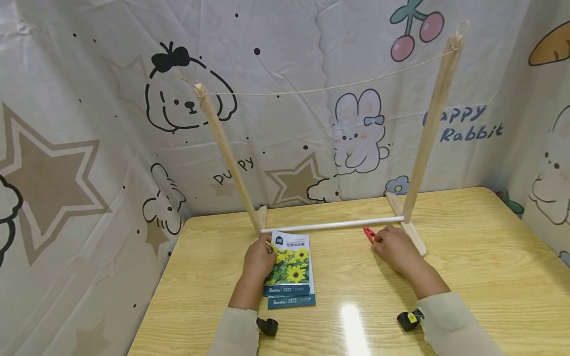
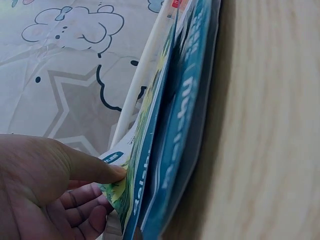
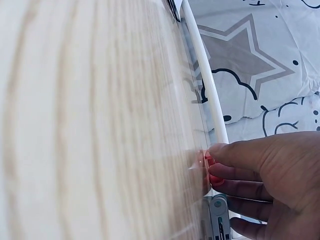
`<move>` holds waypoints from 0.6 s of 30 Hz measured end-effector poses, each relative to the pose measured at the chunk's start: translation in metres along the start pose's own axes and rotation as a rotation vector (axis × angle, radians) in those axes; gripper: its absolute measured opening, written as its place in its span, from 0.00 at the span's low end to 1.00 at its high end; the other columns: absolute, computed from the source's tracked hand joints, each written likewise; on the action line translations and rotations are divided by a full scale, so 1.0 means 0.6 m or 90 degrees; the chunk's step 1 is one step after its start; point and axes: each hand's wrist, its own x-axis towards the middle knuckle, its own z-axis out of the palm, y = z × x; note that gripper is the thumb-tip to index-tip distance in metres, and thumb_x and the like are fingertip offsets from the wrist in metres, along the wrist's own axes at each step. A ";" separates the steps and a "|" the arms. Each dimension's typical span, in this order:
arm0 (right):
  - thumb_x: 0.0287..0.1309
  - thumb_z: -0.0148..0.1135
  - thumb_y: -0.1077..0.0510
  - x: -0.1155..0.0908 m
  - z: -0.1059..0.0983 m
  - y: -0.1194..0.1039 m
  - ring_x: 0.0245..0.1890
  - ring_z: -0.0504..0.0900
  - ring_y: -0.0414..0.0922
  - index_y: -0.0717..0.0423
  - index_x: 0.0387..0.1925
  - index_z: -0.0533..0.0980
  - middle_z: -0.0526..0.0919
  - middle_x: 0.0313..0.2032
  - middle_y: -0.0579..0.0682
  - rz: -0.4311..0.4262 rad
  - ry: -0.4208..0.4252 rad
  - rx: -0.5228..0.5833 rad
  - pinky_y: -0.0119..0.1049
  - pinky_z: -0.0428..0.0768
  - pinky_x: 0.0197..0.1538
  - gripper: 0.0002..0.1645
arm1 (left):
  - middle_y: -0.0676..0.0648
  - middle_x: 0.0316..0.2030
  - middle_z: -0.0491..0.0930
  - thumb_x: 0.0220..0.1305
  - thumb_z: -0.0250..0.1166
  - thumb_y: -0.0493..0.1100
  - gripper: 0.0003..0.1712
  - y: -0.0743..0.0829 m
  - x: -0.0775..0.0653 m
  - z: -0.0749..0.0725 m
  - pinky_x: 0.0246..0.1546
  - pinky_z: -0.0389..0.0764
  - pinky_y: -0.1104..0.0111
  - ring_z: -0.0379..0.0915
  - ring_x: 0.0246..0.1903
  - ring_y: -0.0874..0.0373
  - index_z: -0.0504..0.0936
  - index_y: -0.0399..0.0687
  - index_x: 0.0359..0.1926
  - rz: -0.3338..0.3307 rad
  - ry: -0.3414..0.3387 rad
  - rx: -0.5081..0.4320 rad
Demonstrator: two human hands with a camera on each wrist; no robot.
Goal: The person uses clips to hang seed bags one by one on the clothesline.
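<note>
Two Beishu flower seed packets lie on the near left of the table (image 1: 352, 277): the upper packet (image 1: 290, 269) hides most of the lower packet (image 1: 291, 301). The left hand (image 1: 258, 259), nearly closed, pinches the upper one's left edge between thumb and fingers, covering part of it. To the right, the right hand (image 1: 396, 247) pinches one red clothespin (image 1: 369, 234), fingers bent. Just beyond the packets, one white rod (image 1: 334, 225) joins two wooden posts, left post (image 1: 229, 160) and right post (image 1: 431, 138); one string (image 1: 320, 90) spans their tops. Cartoon-printed fabric (image 1: 285, 44) hangs behind.
</note>
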 end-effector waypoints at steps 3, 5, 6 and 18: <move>0.58 0.70 0.57 0.000 0.000 0.000 0.43 0.80 0.59 0.61 0.34 0.82 0.81 0.38 0.57 0.006 0.002 0.001 0.58 0.75 0.51 0.10 | 0.46 0.33 0.80 0.59 0.69 0.33 0.20 -0.001 0.001 -0.001 0.32 0.73 0.63 0.73 0.31 0.53 0.78 0.43 0.53 -0.003 -0.001 -0.004; 0.58 0.71 0.57 0.001 0.000 0.000 0.40 0.79 0.57 0.59 0.31 0.82 0.80 0.35 0.55 0.013 -0.001 -0.002 0.56 0.75 0.47 0.09 | 0.46 0.33 0.80 0.59 0.69 0.33 0.20 -0.001 0.001 -0.003 0.32 0.73 0.63 0.73 0.31 0.53 0.78 0.42 0.53 -0.003 0.000 -0.007; 0.58 0.71 0.57 0.001 0.001 0.000 0.39 0.79 0.55 0.58 0.30 0.81 0.79 0.34 0.54 0.017 -0.003 -0.003 0.55 0.75 0.46 0.08 | 0.46 0.33 0.80 0.59 0.69 0.33 0.20 -0.001 0.001 -0.004 0.32 0.72 0.63 0.73 0.31 0.53 0.78 0.42 0.53 -0.001 0.001 -0.009; 0.57 0.71 0.57 0.004 0.004 0.003 0.37 0.77 0.53 0.54 0.27 0.79 0.78 0.32 0.51 0.034 -0.019 -0.008 0.52 0.74 0.43 0.08 | 0.46 0.34 0.79 0.58 0.68 0.34 0.17 0.001 0.000 -0.010 0.34 0.73 0.63 0.72 0.32 0.53 0.78 0.42 0.50 -0.012 0.000 -0.028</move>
